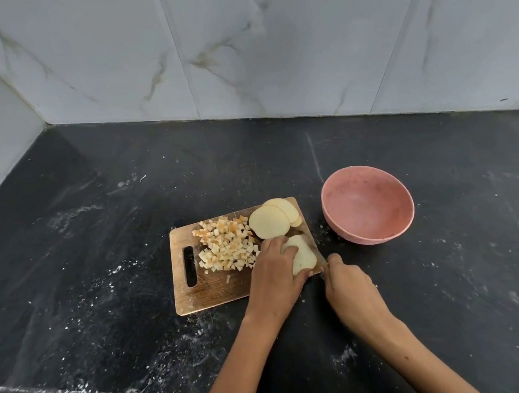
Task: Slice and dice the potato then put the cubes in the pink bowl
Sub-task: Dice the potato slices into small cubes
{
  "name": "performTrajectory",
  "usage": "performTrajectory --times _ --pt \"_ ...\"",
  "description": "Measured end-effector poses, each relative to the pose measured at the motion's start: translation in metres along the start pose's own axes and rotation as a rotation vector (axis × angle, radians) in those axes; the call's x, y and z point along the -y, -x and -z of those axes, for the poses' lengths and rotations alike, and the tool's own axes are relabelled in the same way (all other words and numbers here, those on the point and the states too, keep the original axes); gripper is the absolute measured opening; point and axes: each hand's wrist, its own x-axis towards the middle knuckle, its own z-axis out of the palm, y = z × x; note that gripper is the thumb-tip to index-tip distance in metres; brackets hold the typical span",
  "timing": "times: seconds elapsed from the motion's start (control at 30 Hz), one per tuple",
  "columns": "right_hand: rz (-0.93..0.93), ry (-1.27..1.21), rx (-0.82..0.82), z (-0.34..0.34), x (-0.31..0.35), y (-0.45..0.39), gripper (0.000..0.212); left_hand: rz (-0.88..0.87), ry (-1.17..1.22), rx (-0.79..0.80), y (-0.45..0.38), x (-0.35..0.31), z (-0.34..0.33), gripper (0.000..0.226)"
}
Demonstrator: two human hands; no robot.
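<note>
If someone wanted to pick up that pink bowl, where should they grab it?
Probably by the rim of the pink bowl, pinched on its right side and approached from above. It stands upright with its mouth open, and that side faces bare counter, away from the cutting board and both hands.

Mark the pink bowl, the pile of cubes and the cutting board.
pink bowl (pixel 372 235): head view, near outer wall.
pile of cubes (pixel 225 244): head view, middle of the heap.
cutting board (pixel 212 289): head view, bare wood near the front edge.
</note>
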Motion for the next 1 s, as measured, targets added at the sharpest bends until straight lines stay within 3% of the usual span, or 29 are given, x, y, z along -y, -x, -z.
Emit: performTrajectory --times 0.43,0.57,0.8,1.0 --pt "-0.081 0.163 0.125 -0.002 0.006 0.0 0.022 0.042 0.025 -0.062 -0.004 -0.003 -0.013 0.049" --pt "-0.054 0.15 0.172 -0.005 -0.014 0.021 0.005 0.062 0.047 -0.073 -0.006 -0.002 -0.013 0.05" --pt "-0.008 0.112 0.167 -0.004 -0.036 0.042 0.019 0.101 0.045 -0.083 -0.003 -0.002 -0.013 0.052" --pt "0.088 0.059 0.044 0.011 -0.023 0.029 0.026 0.076 0.041 -0.123 0.011 0.0 -0.014 0.048"
